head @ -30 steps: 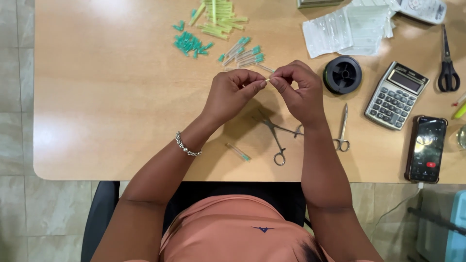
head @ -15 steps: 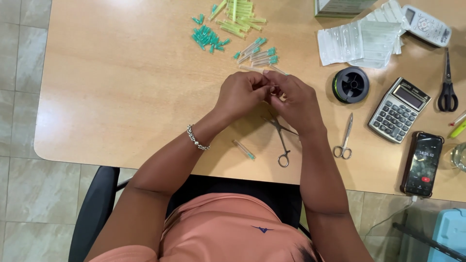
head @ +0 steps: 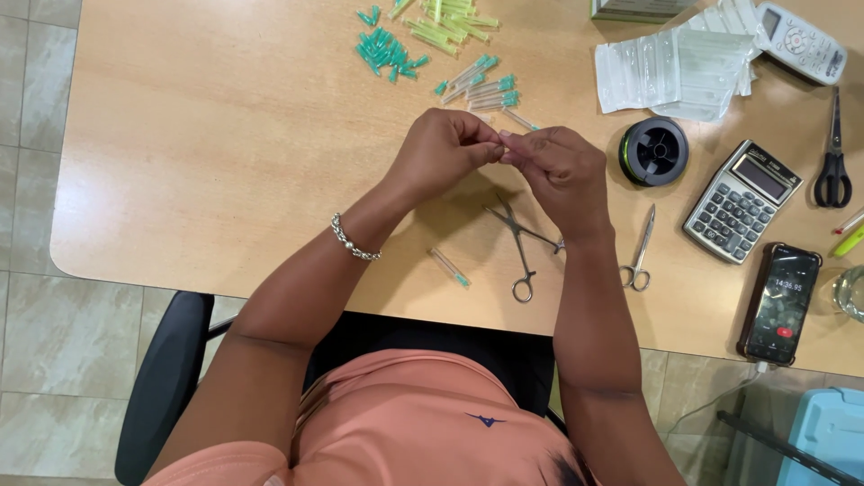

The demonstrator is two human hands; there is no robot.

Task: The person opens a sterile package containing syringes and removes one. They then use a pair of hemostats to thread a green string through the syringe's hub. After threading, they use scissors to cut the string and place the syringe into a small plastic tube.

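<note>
My left hand and my right hand meet fingertip to fingertip above the wooden table, pinching a small thin item between them that is too small to make out. A silver bracelet is on my left wrist. Below my hands lie metal forceps, a small pair of steel scissors and one capped needle with a green hub. Just beyond my hands lies a cluster of capped needles.
Green caps and yellow-green pieces lie at the far edge. A black thread spool, calculator, phone, black scissors, clear packets, and a remote sit to the right.
My hands have stayed joined at the fingertips, working the small item. The camera view has shifted slightly, so the table items appear lower in the frame.
</note>
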